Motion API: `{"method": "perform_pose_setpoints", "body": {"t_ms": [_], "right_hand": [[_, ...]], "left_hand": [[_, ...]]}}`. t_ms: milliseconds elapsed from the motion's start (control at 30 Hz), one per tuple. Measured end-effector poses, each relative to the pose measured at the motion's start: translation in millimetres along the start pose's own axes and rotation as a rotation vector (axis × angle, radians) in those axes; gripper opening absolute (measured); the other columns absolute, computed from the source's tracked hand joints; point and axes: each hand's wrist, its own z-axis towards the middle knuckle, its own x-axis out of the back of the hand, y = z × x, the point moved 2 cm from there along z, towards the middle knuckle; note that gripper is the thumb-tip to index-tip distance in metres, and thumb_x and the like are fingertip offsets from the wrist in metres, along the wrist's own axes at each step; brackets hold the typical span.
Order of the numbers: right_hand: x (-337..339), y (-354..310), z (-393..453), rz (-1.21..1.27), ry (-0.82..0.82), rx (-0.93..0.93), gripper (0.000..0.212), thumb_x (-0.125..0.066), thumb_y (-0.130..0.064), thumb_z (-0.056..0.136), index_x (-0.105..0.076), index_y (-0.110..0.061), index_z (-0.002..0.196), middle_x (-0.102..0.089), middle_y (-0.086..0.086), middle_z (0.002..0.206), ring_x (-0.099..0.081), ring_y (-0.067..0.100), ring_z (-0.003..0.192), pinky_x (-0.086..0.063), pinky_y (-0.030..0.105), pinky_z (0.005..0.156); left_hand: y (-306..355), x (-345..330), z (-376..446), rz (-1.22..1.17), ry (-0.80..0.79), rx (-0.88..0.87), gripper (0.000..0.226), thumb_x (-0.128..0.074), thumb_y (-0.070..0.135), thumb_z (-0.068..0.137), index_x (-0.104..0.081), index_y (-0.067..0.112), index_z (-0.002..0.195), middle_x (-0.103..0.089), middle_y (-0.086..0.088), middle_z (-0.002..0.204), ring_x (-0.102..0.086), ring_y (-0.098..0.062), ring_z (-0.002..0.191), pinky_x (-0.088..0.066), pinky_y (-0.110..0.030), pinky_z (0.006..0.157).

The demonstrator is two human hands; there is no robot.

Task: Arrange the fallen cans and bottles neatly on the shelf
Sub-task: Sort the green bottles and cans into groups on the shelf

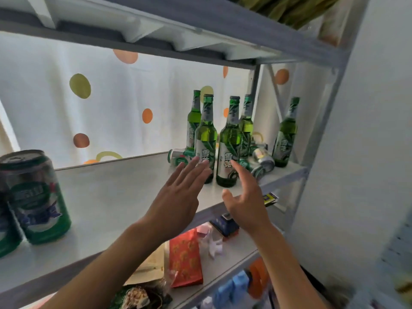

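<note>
Five bottles (229, 141) already stand upright at the shelf's (124, 197) two o'clock end, but several cans (263, 160) lie tipped among them; two cans stand at nine o'clock. Left hand (178, 197) flat, fingers straight, and right hand (244, 197) spread, both empty, reach toward the front bottles.

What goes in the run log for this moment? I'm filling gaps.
left hand open | right hand open | both near upright bottles | cans lying behind
</note>
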Motion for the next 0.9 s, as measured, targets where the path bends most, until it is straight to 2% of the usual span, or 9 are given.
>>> {"method": "perform_pose_setpoints", "body": {"t_ms": [167,267,367,433,500,633,733,900], "right_hand": [[23.9,22.7,13.3,-0.009,0.01,-0.007,0.069,-0.063,-0.017,0.087,-0.036,-0.032,0.149,-0.039,-0.015,0.149,-0.03,-0.008,0.135,-0.022,0.008,0.106],[28.6,33.1,20.5,0.022,0.004,0.013,0.068,-0.064,-0.016,0.087,-0.038,-0.033,0.148,-0.04,-0.016,0.148,-0.031,-0.007,0.136,-0.027,0.014,0.11],[22.9,31.6,30.0,0.052,-0.021,0.098,0.064,-0.066,-0.016,0.085,-0.044,-0.03,0.143,-0.046,-0.014,0.142,-0.036,-0.008,0.132,-0.028,0.009,0.107],[12.6,24.7,39.7,0.084,-0.057,0.167,0.06,-0.066,-0.016,0.085,-0.046,-0.027,0.141,-0.05,-0.012,0.137,-0.041,-0.005,0.129,-0.032,0.011,0.106],[1.3,16.7,48.6,0.12,-0.085,0.218,0.058,-0.066,-0.015,0.085,-0.047,-0.026,0.139,-0.05,-0.013,0.134,-0.041,-0.008,0.127,-0.031,0.007,0.103],[-24.3,5.9,63.4,0.144,-0.113,0.313,0.055,-0.066,-0.011,0.083,-0.051,-0.02,0.135,-0.053,-0.012,0.128,-0.041,-0.013,0.119,-0.027,0.002,0.099],[-38.4,-0.9,69.8,0.14,-0.14,0.362,0.053,-0.064,-0.012,0.082,-0.053,-0.021,0.132,-0.053,-0.014,0.125,-0.042,-0.011,0.118,-0.027,0.004,0.1],[-54.0,-9.8,75.2,0.091,-0.175,0.343,0.05,-0.063,-0.011,0.083,-0.055,-0.02,0.132,-0.057,-0.007,0.127,-0.048,0.004,0.119,-0.031,0.006,0.101]], "left_hand": [[21.2,-25.2,27.6,-0.047,0.009,-0.04,0.073,-0.055,0.005,0.08,-0.031,0.014,0.148,-0.024,-0.004,0.158,-0.007,-0.019,0.149,-0.017,-0.043,0.12],[25.8,-36.6,40.1,-0.058,0.02,-0.052,0.071,-0.05,0.006,0.081,-0.03,0.014,0.149,-0.023,-0.003,0.158,-0.005,-0.018,0.149,-0.012,-0.041,0.119],[21.1,-43.9,43.6,-0.051,0.025,-0.039,0.062,-0.032,0.011,0.082,-0.038,0.012,0.144,-0.029,-0.004,0.156,-0.009,-0.019,0.149,-0.019,-0.044,0.119],[12.0,-45.9,40.8,-0.041,0.035,0.012,0.059,-0.028,0.011,0.083,-0.043,0.011,0.14,-0.035,-0.006,0.153,-0.014,-0.021,0.148,-0.025,-0.046,0.117],[0.2,-46.2,35.7,-0.034,0.05,0.071,0.057,-0.034,0.008,0.084,-0.043,0.011,0.141,-0.036,-0.006,0.153,-0.015,-0.021,0.148,-0.025,-0.046,0.117],[-34.6,-44.9,29.2,-0.049,0.114,0.234,0.061,-0.059,-0.004,0.079,-0.047,0.011,0.137,-0.042,-0.006,0.149,-0.024,-0.022,0.145,-0.023,-0.043,0.118],[-66.9,-47.9,33.5,-0.133,0.151,0.415,0.057,-0.058,-0.003,0.082,-0.047,0.012,0.136,-0.047,-0.006,0.144,-0.032,-0.022,0.141,-0.026,-0.038,0.117],[-113.8,-66.5,55.4,-0.21,0.01,0.497,0.054,-0.06,0.004,0.081,-0.047,0.012,0.132,-0.052,-0.007,0.135,-0.048,-0.025,0.124,-0.04,-0.035,0.101]]}}
